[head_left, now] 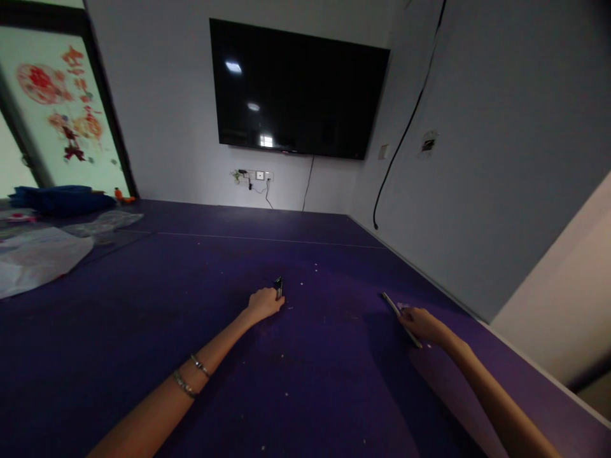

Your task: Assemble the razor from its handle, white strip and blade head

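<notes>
Your left hand (265, 304) grips a small, dark, shiny object (279, 284) over the middle of the broad purple surface (315, 381). Your right hand (424, 323) pinches a long, thin, pale-edged bar-like object (392, 306) towards the right side.

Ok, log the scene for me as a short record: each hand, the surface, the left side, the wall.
Left hand: closed on a small dark item with a shiny part; too small to identify
Left wrist: two bracelets
Right hand: gripping a slim bar, both ends showing
Surface: purple, dotted with small white specks
Left side: whitish plastic sheet, dark blue cloth behind it
Wall ahead: mounted TV, screen dark
Right wall: black cable hanging down
</notes>
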### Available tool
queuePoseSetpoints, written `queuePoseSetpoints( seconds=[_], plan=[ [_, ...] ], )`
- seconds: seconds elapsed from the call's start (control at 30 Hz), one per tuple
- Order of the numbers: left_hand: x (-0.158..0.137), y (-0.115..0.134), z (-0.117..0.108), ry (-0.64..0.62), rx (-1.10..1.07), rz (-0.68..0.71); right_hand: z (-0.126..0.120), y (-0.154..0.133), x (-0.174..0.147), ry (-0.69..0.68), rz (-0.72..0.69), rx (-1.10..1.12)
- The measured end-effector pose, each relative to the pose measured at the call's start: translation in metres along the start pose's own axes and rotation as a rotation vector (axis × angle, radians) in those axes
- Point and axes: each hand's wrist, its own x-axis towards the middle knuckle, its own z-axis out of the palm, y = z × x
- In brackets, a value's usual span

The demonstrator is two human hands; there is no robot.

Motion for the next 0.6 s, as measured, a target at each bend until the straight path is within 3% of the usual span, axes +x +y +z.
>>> queuePoseSetpoints(
  seconds=[0.13,0.27,0.6],
  plan=[
    [0.0,0.0,0.003,0.02,-0.003,-0.023,0.007,0.003,0.002,0.026,-0.057,0.03],
    [0.001,0.0,0.006,0.037,0.016,-0.021,0.012,-0.022,-0.002,0.083,-0.057,0.004],
    [0.001,-0.003,0.011,0.061,-0.008,-0.007,0.02,-0.182,-0.004,0.114,-0.16,0.003]
  ],
)
